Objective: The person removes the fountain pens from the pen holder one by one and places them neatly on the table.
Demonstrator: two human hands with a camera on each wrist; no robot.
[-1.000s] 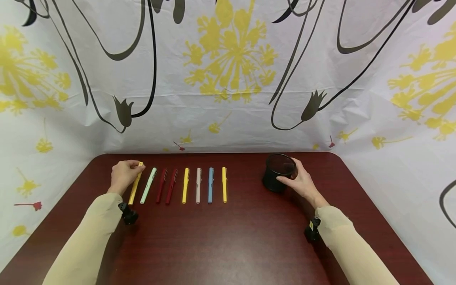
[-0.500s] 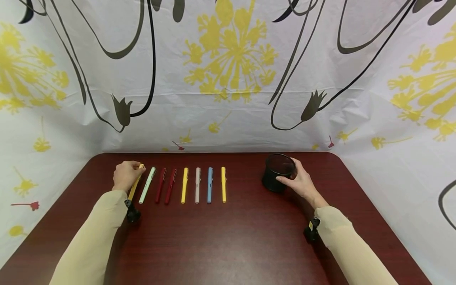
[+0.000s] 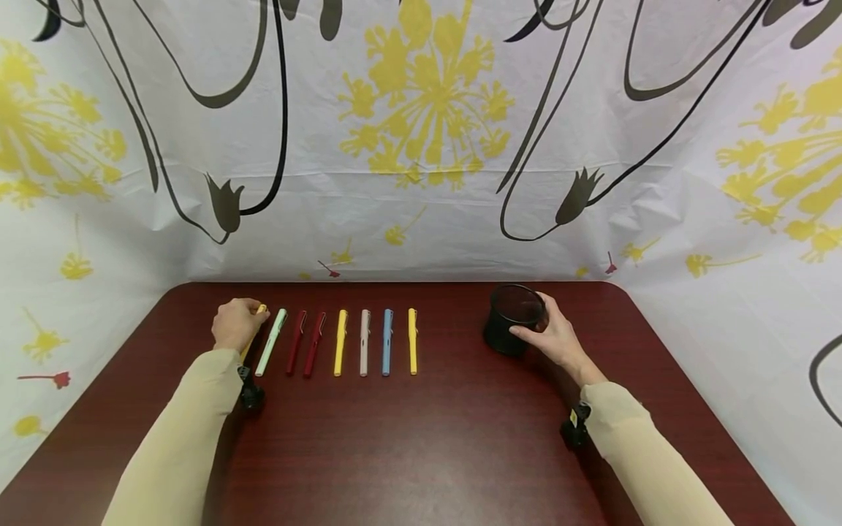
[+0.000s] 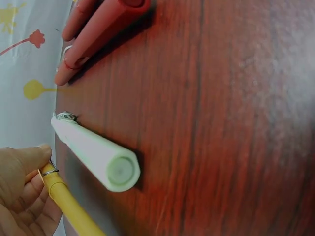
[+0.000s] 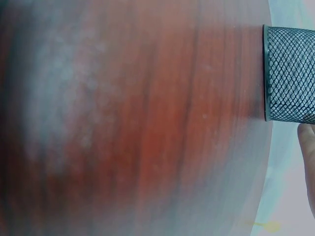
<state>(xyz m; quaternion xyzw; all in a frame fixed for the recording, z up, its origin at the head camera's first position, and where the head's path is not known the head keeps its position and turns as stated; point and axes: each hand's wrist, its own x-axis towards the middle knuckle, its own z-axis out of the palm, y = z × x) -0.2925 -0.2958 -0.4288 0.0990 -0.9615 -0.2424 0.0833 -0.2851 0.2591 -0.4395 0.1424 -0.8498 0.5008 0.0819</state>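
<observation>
At the left end of a row of pens, my left hand pinches a yellow pen near its clip end, between thumb and fingers. Much of that pen is hidden behind the hand and wrist in the head view. Just right of it lies a pale green pen, which shows its round end in the left wrist view. My right hand grips the side of a black mesh pen cup, thumb in front and fingers behind. The cup stands upright at the back right of the table, and no pens show in it.
Right of the green pen lie two dark red pens, a yellow pen, a pale pink pen, a blue pen and another yellow pen. A patterned white cloth hangs behind the dark wooden table.
My left hand and forearm have shifted slightly right, and the yellow pen is now more covered by them. The right hand and the pen cup have stayed in place.
</observation>
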